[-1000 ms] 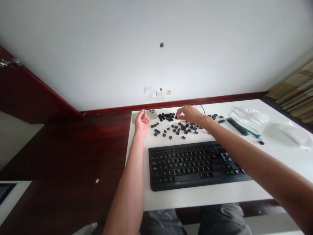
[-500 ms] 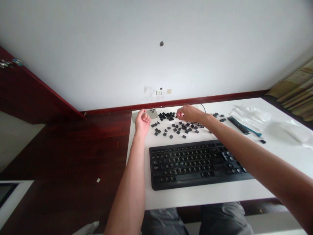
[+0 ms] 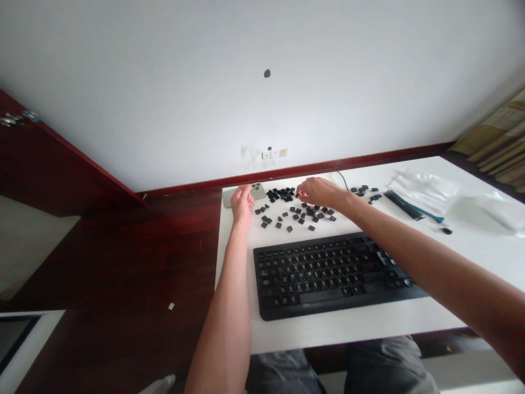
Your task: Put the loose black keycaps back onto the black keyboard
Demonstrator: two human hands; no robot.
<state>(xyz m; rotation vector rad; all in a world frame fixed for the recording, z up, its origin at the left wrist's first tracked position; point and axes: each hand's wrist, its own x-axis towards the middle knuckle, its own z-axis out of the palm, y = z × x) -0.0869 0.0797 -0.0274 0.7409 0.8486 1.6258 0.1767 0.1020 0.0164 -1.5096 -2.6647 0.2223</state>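
Note:
Loose black keycaps [image 3: 301, 214] lie scattered over the far side of the white table [image 3: 328, 328]. My right hand [image 3: 320, 191] reaches over them, with thumb and fingers pinched together on a small dark keycap [image 3: 297, 196] at the edge of the pile. My left hand [image 3: 243, 203] is curled at the table's left side, beside a light-coloured phone [image 3: 257, 190]. Whatever its fingers may hold is hidden. In front of both hands lies a black keyboard [image 3: 324, 295], partly covered on its right by my right forearm.
On the right are clear plastic bags [image 3: 422, 189], a black strip-like item [image 3: 404, 205], a thin blue tool [image 3: 429, 215] and a small black piece [image 3: 447, 231]. A cable [image 3: 343, 179] runs off the back edge near the wall sockets [image 3: 274, 154].
The camera view has shifted slightly. My left hand has turned a little, with its fingers now pointing more to the right. The right hand stays pinched at the same part of the pile.

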